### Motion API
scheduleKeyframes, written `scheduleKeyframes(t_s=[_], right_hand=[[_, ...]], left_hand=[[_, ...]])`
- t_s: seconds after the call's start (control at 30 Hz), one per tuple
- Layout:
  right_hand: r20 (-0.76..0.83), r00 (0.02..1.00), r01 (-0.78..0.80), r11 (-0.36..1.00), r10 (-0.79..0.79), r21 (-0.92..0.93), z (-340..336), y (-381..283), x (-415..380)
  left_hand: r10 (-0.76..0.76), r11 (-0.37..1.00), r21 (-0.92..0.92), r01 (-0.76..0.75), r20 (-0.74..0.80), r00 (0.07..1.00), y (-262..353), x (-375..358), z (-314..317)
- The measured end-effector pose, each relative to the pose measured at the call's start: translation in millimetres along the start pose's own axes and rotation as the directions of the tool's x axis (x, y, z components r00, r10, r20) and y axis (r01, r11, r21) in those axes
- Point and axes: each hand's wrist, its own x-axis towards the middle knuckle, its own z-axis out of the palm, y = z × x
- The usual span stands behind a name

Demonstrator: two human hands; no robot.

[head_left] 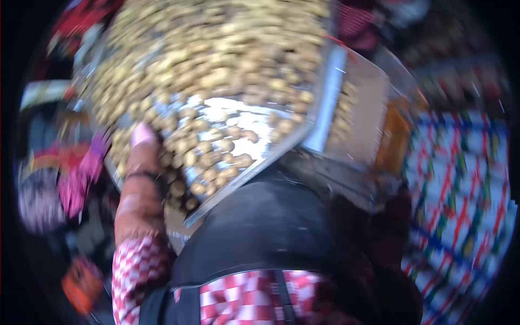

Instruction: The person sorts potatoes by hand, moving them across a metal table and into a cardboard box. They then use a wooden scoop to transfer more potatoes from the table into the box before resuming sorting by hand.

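The left hand point(142, 162) reached into the metal tray point(325, 92) at upper centre, fingers buried among golden nuts point(216, 59) (grip unclear); the right hand was unseen.

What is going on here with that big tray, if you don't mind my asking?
A person in a red-and-white checked sleeve is handling a large shiny metal tray heaped with small yellowish pieces, perhaps nuts or legumes. The left hand reaches up into the pieces near the tray's lower edge. The right hand is out of view. The picture is blurred, so finer details are unclear.
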Motion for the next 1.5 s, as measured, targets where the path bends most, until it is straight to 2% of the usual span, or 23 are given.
scheduleKeyframes(t_s=[0.1,0.17,0.2,0.23,0.33,0.37,0.43,0.57,0.63,0.7,0.8,0.9,0.97,1.0,1.1,1.17,1.2,1.3,1.33,1.4,1.43,1.47,1.5], right_hand=[[0.107,0.976,0.112,0.855,-0.191,0.507,42.9,-92.4,3.2],[0.321,0.929,-0.184,0.523,-0.185,0.832,72.9,-176.3,-14.8],[0.287,0.907,-0.004,0.675,-0.308,0.738,73.7,-251.3,-39.4],[0.376,0.902,-0.142,0.674,-0.214,0.725,72.4,-288.8,-53.3],[0.385,0.764,0.011,0.608,-0.517,0.794,67.3,-362.3,-87.7],[0.339,0.684,0.104,0.547,-0.646,0.831,68.1,-382.1,-96.4],[0.655,0.545,-0.257,0.640,-0.523,0.724,52.2,-427.2,-122.7],[0.319,0.211,0.293,0.371,-0.924,0.881,85.4,-486.4,-184.4],[0.248,-0.050,0.378,0.212,-0.967,0.901,57.5,-551.3,-229.3],[0.145,-0.178,0.399,0.063,-0.973,0.915,79.7,-600.0,-270.8],[0.204,-0.406,0.596,-0.089,-0.891,0.798,91.0,-668.5,-332.1],[0.389,-0.621,0.749,-0.369,-0.680,0.551,138.2,-703.9,-382.8],[0.426,-0.595,0.781,-0.366,-0.681,0.506,124.4,-707.3,-393.5],[0.390,-0.591,0.779,-0.372,-0.706,0.505,128.0,-707.4,-393.8],[0.366,-0.553,0.776,-0.302,-0.749,0.553,134.1,-705.5,-384.7],[0.386,-0.526,0.745,-0.191,-0.758,0.639,130.6,-701.1,-378.5],[0.338,-0.514,0.783,-0.270,-0.788,0.560,140.4,-697.5,-373.8],[0.490,-0.380,0.705,0.097,-0.784,0.702,105.4,-685.1,-356.7],[0.396,-0.369,0.694,0.033,-0.841,0.719,95.2,-675.2,-349.0],[0.479,-0.362,0.412,0.324,-0.800,0.852,112.6,-653.1,-334.7],[0.521,-0.359,0.203,0.480,-0.774,0.853,112.5,-638.8,-330.6],[0.498,-0.327,0.279,0.422,-0.803,0.863,71.9,-635.5,-334.3],[0.509,-0.376,-0.024,0.557,-0.775,0.830,88.5,-619.5,-331.9]], left_hand=[[0.023,0.978,-0.188,-0.087,-0.315,0.949,-30.7,30.7,37.5],[0.000,0.963,-0.246,-0.107,-0.398,0.917,-36.3,43.6,51.6],[-0.004,0.941,-0.295,-0.165,-0.498,0.867,-36.4,46.7,62.5],[-0.066,0.907,-0.385,-0.170,-0.530,0.845,-37.8,47.4,68.5],[-0.186,0.777,-0.619,-0.118,-0.403,0.896,-31.5,-18.2,33.7],[-0.402,0.345,-0.937,-0.043,-0.189,0.896,-20.4,-38.0,26.1],[-0.491,0.282,-0.952,-0.124,-0.254,0.833,-39.8,-71.8,69.1],[-0.512,0.434,-0.886,-0.162,-0.391,0.764,-82.2,-202.3,138.0],[-0.677,0.360,-0.933,0.011,-0.253,0.692,-112.4,-257.0,210.5],[-0.663,0.718,-0.584,0.379,-0.409,0.627,-141.8,-308.2,303.8],[-0.694,0.709,-0.427,0.561,-0.284,0.661,-103.7,-331.3,244.1],[-0.517,0.662,-0.732,0.160,-0.293,0.804,-66.4,-277.4,213.4],[-0.245,0.726,-0.624,-0.289,-0.628,0.739,-35.6,-226.1,185.1],[-0.074,0.672,-0.706,-0.223,-0.363,0.929,-19.5,-210.2,137.5],[0.392,0.791,-0.187,-0.583,-0.576,0.717,28.0,-160.1,130.3],[0.368,0.661,-0.339,-0.669,-0.631,0.683,9.1,-155.3,143.0],[0.271,0.692,-0.439,-0.574,-0.579,0.769,-2.5,-161.0,148.3],[0.049,0.838,-0.442,-0.318,-0.520,0.853,-34.6,-190.8,154.6],[-0.030,0.847,-0.488,-0.213,-0.445,0.895,-42.7,-189.5,165.6],[-0.095,0.850,-0.514,-0.115,-0.364,0.926,-51.9,-176.1,166.4],[-0.197,0.868,-0.485,-0.108,-0.536,0.821,-55.8,-162.8,149.8],[-0.283,0.882,-0.461,-0.098,-0.685,0.671,-60.7,-145.5,131.2],[-0.387,0.894,-0.418,0.161,-0.539,0.749,-68.5,-120.2,111.5]])
